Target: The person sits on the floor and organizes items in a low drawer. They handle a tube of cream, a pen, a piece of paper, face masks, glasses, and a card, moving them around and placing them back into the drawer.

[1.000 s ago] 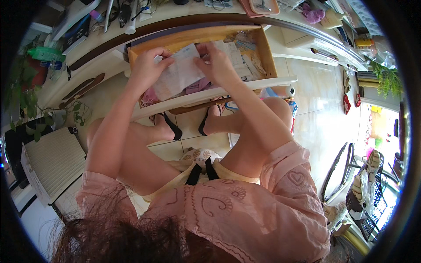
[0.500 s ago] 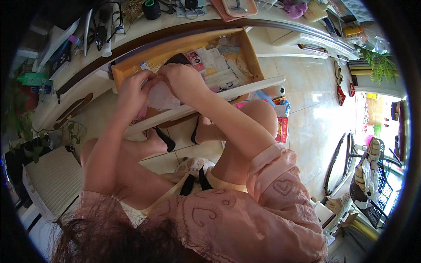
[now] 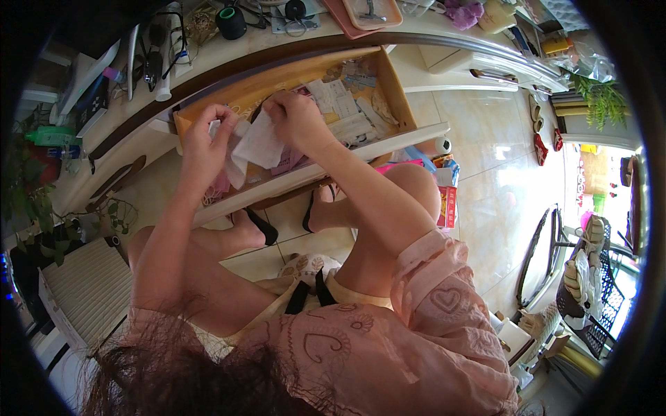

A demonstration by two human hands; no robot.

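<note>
Over the open wooden drawer (image 3: 388,76), my two hands hold a thin, pale white sheet (image 3: 258,144), partly see-through; I cannot tell whether it is tissue or a small plastic bag. Its left part hangs from the pinched fingers of my left hand (image 3: 208,142). My right hand (image 3: 300,125) has its fingers closed at the sheet's upper right edge. Beneath and beside the hands lie white paper slips (image 3: 333,97), flat packets and silvery strips (image 3: 359,73). Pink, crumpled material (image 3: 218,188) shows below my left hand at the drawer's front.
Above the drawer runs a countertop with a black cylinder (image 3: 231,22), glasses, a pink tray (image 3: 374,12) and a purple cloth (image 3: 463,12). Under the drawer's right end stand colourful boxes (image 3: 447,201). A white ribbed box (image 3: 87,291) is at the left, a dark chair (image 3: 590,298) at the right.
My hands were close together at the sheet's top; now they have drawn apart, the left one moving left. The white sheet is spread wider between them, and more paper slips show.
</note>
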